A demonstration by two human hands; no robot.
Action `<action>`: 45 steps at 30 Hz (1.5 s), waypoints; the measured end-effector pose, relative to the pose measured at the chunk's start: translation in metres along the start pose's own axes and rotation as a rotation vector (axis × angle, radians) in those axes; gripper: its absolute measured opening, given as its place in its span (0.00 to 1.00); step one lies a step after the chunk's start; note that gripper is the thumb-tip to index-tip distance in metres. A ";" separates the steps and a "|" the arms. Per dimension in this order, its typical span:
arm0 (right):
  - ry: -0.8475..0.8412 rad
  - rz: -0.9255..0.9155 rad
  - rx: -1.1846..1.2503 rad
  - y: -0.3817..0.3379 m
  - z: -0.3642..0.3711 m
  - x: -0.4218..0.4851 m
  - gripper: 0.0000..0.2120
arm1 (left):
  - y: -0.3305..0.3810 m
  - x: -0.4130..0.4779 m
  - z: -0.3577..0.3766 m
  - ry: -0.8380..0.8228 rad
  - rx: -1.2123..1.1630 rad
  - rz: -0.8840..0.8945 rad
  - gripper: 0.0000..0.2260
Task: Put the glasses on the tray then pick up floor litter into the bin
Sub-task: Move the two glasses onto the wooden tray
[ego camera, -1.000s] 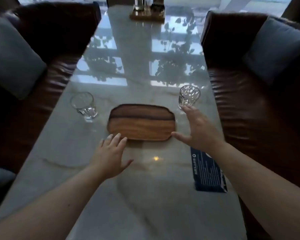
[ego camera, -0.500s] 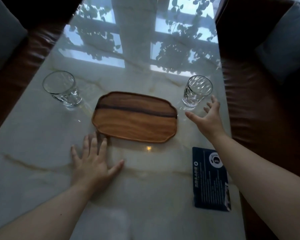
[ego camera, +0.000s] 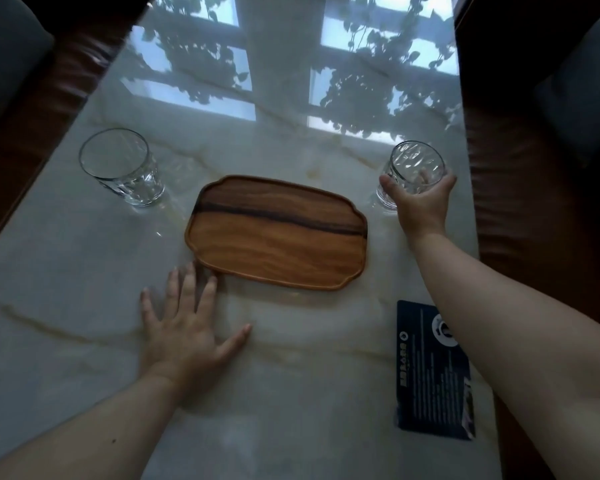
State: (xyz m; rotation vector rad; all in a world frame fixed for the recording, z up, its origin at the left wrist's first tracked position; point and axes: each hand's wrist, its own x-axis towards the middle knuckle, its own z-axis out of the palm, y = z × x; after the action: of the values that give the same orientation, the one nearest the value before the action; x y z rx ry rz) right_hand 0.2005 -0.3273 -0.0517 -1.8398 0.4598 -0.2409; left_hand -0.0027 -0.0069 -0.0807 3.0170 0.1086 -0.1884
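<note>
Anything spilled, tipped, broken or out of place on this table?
Nothing stands out. Both glasses stand upright and look empty, the wooden tray lies flat and bare, and a dark card rests near the table's right edge. No spill shows.

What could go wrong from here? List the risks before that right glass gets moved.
1. The right hand wraps the right glass close to the table edge; a slip could send it off the side.
2. The tray has a raised rim; carried low, the glass could catch it.
3. The left glass remains, also near an edge.
</note>
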 end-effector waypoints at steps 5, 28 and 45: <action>0.030 -0.031 -0.023 -0.010 0.005 -0.007 0.42 | 0.001 0.000 0.000 0.015 -0.002 -0.006 0.42; -0.444 -0.219 0.094 -0.054 0.085 -0.142 0.42 | -0.105 0.101 -0.094 0.437 -0.776 -0.263 0.50; -0.478 -0.221 0.105 -0.053 0.109 -0.134 0.42 | -0.095 0.153 -0.084 0.387 -0.913 -0.150 0.41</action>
State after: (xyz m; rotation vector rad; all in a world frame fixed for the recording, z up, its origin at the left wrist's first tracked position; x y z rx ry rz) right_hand 0.1323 -0.1616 -0.0268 -1.7702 -0.0868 0.0308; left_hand 0.1518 0.1072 -0.0281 2.0937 0.3446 0.3459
